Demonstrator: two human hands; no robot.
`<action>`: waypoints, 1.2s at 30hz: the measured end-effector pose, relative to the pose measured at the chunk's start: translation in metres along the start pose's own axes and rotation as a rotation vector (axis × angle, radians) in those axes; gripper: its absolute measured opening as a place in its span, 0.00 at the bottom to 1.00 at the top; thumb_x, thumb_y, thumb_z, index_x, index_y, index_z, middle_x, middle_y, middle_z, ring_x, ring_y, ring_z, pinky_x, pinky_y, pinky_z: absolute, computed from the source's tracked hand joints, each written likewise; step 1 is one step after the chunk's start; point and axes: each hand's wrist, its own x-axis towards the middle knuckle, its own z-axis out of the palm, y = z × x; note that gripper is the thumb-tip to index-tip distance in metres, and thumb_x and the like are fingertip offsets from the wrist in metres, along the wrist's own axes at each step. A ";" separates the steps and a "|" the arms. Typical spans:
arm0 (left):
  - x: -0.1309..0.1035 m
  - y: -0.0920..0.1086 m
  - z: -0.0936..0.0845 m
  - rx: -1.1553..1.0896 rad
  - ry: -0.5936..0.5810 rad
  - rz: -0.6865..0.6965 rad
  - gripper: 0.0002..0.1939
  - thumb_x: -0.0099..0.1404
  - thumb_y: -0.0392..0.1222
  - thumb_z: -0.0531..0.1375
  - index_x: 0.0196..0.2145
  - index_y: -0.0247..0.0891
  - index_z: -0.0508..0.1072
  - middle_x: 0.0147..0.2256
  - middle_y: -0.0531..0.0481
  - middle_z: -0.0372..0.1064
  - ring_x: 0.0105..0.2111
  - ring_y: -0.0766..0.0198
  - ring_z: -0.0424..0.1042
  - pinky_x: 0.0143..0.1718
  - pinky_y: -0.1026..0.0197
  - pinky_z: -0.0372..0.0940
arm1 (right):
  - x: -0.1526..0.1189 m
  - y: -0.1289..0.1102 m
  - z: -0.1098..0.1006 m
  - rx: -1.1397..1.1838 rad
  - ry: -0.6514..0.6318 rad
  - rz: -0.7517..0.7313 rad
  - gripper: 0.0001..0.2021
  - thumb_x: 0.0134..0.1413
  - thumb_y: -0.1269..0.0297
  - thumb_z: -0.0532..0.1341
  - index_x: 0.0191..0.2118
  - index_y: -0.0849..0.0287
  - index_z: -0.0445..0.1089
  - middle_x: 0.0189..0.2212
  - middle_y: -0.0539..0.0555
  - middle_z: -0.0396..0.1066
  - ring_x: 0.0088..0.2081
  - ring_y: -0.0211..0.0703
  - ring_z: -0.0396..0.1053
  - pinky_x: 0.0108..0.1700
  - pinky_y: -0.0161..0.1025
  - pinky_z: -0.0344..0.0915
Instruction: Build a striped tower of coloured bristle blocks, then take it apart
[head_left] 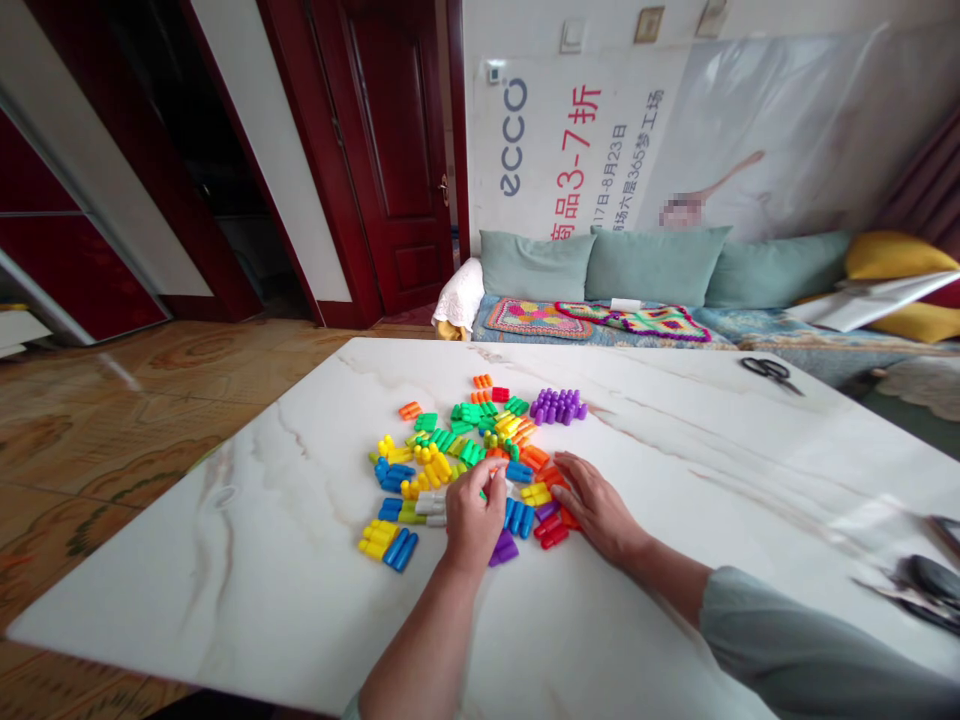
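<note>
Small colourful plastic blocks, each like a few rounded pegs joined side by side, lie in a loose heap on the white marbled table [285, 560]. My left hand [474, 515] is over the heap's near side, thumb and fingers pinched together; what they hold, if anything, is hidden. Grey blocks [430, 503] lie just left of it, and blue blocks [519, 517] just right. My right hand [598, 508] rests at the heap's right edge, fingers stretched out over orange blocks [553, 476]. Red blocks [552, 531] and a yellow block [535, 494] sit beside its fingertips.
Purple pegs [559, 407] stand grouped behind the heap. Black scissors [771, 372] lie at the far right, and another dark-handled tool [926, 585] is at the right edge. Beyond the table stands a sofa with green cushions [652, 265].
</note>
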 end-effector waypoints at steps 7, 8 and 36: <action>0.003 0.016 -0.032 0.103 -0.020 0.019 0.11 0.66 0.42 0.55 0.44 0.40 0.74 0.34 0.48 0.76 0.34 0.62 0.74 0.38 0.61 0.68 | 0.000 -0.002 -0.002 0.023 0.014 0.026 0.20 0.62 0.53 0.50 0.54 0.58 0.62 0.54 0.61 0.66 0.57 0.48 0.62 0.60 0.50 0.59; 0.002 0.019 -0.040 0.146 -0.060 0.042 0.11 0.66 0.42 0.55 0.43 0.40 0.74 0.34 0.48 0.75 0.34 0.62 0.74 0.38 0.60 0.68 | 0.000 -0.002 -0.001 0.025 0.015 0.026 0.20 0.62 0.53 0.50 0.54 0.58 0.62 0.54 0.61 0.66 0.57 0.49 0.63 0.60 0.50 0.59; -0.035 0.011 -0.066 0.434 -0.502 0.249 0.17 0.57 0.41 0.61 0.45 0.45 0.72 0.43 0.45 0.64 0.46 0.52 0.63 0.49 0.49 0.61 | 0.000 0.002 0.003 0.015 0.036 0.000 0.20 0.61 0.53 0.51 0.53 0.58 0.63 0.54 0.61 0.66 0.57 0.49 0.62 0.60 0.50 0.59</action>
